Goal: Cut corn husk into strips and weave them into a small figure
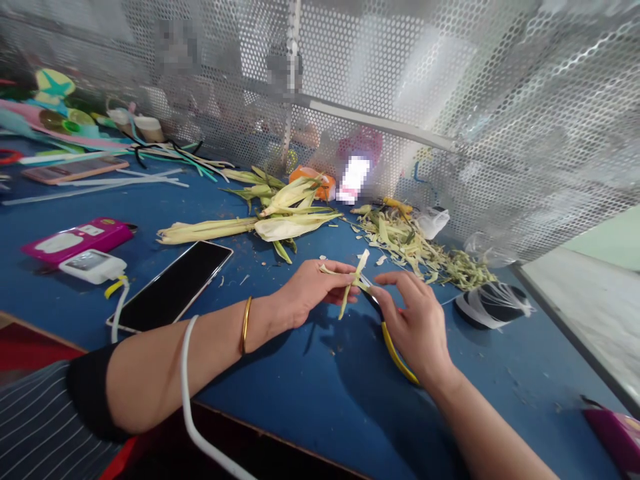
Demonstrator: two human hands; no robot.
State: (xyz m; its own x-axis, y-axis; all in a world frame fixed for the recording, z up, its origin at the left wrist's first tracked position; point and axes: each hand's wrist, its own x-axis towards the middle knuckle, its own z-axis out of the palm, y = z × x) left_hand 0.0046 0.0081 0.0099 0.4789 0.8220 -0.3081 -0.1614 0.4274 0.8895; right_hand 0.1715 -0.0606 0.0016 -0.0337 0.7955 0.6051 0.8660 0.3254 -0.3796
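My left hand [320,287] pinches a small knot or cross of pale green corn husk strips [359,279] between thumb and fingers, held above the table. My right hand [413,317] is just to the right, curled round a yellow-handled tool [396,353] with a dark metal end pointing at the husk. Whether it is scissors or pliers I cannot tell, as my fingers cover its middle. Beyond my hands lie a bundle of corn husks [295,227] and a heap of husk scraps [407,240].
On the blue table [310,387] are a black phone [173,283], a pink case [83,239] and a white device [93,265] whose cable crosses my left forearm. A spool of clear line [493,305] stands right. A perforated metal screen [360,60] closes the back.
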